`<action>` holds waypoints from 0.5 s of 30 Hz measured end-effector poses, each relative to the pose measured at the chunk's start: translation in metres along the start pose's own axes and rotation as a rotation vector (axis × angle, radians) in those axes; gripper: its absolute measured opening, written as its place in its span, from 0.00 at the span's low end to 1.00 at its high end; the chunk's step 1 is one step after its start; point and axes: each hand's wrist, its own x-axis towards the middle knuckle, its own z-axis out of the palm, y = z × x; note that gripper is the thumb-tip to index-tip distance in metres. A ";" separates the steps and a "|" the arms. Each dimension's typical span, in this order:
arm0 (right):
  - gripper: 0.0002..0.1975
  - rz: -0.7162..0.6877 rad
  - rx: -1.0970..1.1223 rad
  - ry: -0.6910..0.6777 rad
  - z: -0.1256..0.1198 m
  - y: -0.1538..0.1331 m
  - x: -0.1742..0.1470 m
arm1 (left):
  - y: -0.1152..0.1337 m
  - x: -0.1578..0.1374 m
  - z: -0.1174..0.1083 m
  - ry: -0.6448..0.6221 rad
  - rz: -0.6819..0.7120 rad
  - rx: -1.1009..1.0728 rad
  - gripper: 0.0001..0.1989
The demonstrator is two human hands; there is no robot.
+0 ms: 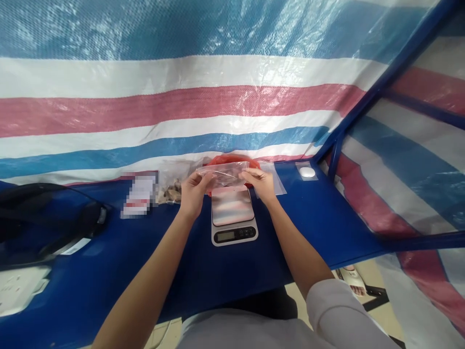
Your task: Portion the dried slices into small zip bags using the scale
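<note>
My left hand (pixel 194 191) and my right hand (pixel 260 184) pinch the two ends of a clear plastic zip bag (pixel 225 170), stretched between them. The bag hangs just beyond the far edge of a small digital scale (pixel 233 208) with a shiny metal plate and a blank-looking display. Behind the bag lies a red plastic bag (pixel 232 158). Left of my left hand is a clear bag of brown lumpy pieces (pixel 171 193), whose kind I cannot make out. Another clear bag (pixel 279 179) lies beside my right hand.
A small bag with a white round object (pixel 307 172) lies at the back right of the blue table (pixel 308 223). To the left are a blurred card-like item (pixel 140 194), black straps (pixel 80 223) and a white power strip (pixel 22 288). Striped sheeting (pixel 181 104) hangs behind.
</note>
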 end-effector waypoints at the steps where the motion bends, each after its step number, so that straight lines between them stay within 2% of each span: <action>1: 0.18 0.000 -0.009 -0.015 -0.001 0.000 -0.003 | -0.004 -0.005 0.000 -0.015 -0.012 -0.010 0.21; 4: 0.19 0.031 -0.057 -0.021 -0.003 0.002 -0.010 | -0.014 -0.013 -0.003 -0.027 -0.027 -0.044 0.23; 7: 0.21 0.061 -0.079 -0.025 -0.006 0.006 -0.013 | -0.025 -0.015 -0.010 0.005 0.016 -0.059 0.23; 11: 0.21 0.057 -0.057 -0.060 -0.010 0.008 -0.015 | -0.032 -0.016 -0.019 0.057 0.088 0.052 0.20; 15: 0.20 0.044 -0.097 -0.060 -0.013 0.008 -0.013 | -0.032 -0.017 -0.022 0.081 0.095 0.161 0.21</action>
